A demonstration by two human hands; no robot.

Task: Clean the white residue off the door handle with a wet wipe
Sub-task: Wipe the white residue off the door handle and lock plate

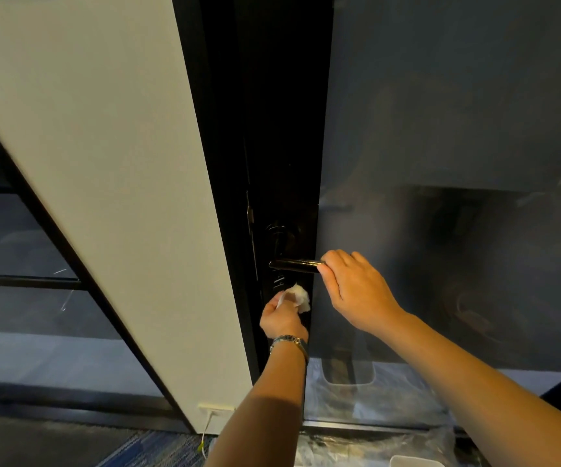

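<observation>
A black lever door handle (294,265) sticks out horizontally from the dark door frame, with a glossy highlight along its top. My right hand (353,288) grips the handle's free right end, fingers curled over it. My left hand (280,318), with a metal watch on the wrist, holds a crumpled white wet wipe (297,296) just below the handle, close to the black lock plate. The wipe sits apart from the lever itself. I cannot make out white residue on the handle from here.
A glass door panel (457,163) fills the right side, reflecting the room. A white wall panel (103,163) stands to the left, with a wall socket and yellow-tipped cable (204,433) near the floor. Clear plastic sheeting (356,443) and a white container (417,461) lie at the door's base.
</observation>
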